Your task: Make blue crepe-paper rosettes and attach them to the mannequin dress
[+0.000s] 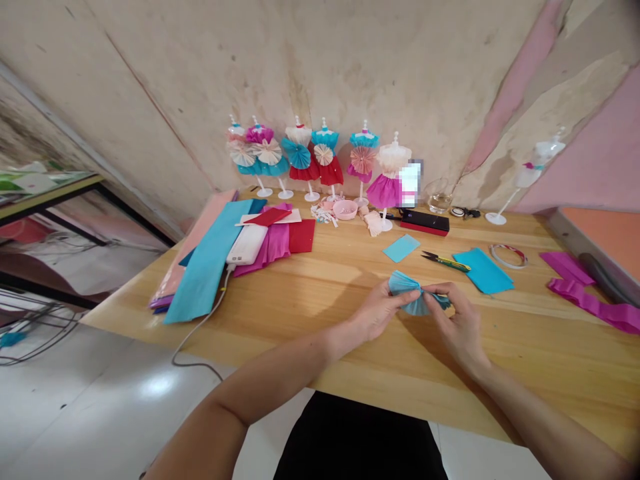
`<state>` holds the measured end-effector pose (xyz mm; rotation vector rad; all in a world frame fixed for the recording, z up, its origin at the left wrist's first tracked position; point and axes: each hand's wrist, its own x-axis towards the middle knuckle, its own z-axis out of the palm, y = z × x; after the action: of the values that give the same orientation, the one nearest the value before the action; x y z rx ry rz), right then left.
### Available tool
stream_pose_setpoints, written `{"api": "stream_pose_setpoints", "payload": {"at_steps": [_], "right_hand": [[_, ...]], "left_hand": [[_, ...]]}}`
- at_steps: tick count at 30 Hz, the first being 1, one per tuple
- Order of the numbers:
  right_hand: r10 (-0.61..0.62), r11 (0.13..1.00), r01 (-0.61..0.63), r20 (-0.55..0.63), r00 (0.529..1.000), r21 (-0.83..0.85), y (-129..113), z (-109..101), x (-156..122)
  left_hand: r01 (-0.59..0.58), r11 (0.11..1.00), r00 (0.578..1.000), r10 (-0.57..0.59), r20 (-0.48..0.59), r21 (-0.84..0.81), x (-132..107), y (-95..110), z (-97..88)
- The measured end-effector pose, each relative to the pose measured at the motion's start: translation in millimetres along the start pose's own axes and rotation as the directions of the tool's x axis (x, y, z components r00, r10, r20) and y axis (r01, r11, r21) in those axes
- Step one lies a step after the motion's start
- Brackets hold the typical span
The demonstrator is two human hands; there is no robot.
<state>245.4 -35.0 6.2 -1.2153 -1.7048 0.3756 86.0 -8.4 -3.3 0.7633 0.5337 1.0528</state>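
Observation:
Both my hands meet over the wooden tabletop (310, 300), holding a pleated light-blue crepe paper fan (412, 297). My left hand (380, 310) pinches the fan from the left side, and its fingers cover part of the folds. My right hand (455, 317) grips the fan's gathered right end between fingertips and thumb. Just beyond the hands lie small yellow-handled snips (444, 261), a blue paper sheet (483, 270) and a small blue paper square (401, 248).
Several miniature mannequins (325, 157) in paper dresses stand along the wall. At the left lie stacked crepe paper sheets (205, 260) and a white power bank (247, 243) with a cable. A black-and-red power bank (424, 223), a glass (439, 197) and magenta paper strips (595, 293) lie further right.

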Motion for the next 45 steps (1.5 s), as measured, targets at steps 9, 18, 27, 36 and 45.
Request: {"api": "stream_pose_setpoints", "payload": {"at_steps": [9,18,27,36,45], "right_hand": [[-0.055,0.998,0.055,0.032,0.998,-0.010,1,0,3],[-0.056,0.998,0.057,0.076,0.996,-0.014,1,0,4],[0.007,0.999,-0.004,0.102,0.995,-0.032,3,2,3],[0.057,0.998,-0.057,0.114,0.992,-0.001,3,1,2],[0.149,0.988,-0.152,0.072,0.986,0.031,8,0,-1]], "left_hand": [[0.026,0.999,0.999,-0.026,-0.022,-0.028,3,-2,-4.3],[-0.007,0.998,1.000,0.006,0.017,0.068,4,1,-7.4],[-0.017,0.949,0.999,0.025,-0.020,0.314,6,2,-14.3],[-0.038,0.974,0.996,0.017,0.091,0.224,12,2,-20.8],[0.073,0.990,0.988,-0.089,0.126,0.121,12,2,-20.8]]}}
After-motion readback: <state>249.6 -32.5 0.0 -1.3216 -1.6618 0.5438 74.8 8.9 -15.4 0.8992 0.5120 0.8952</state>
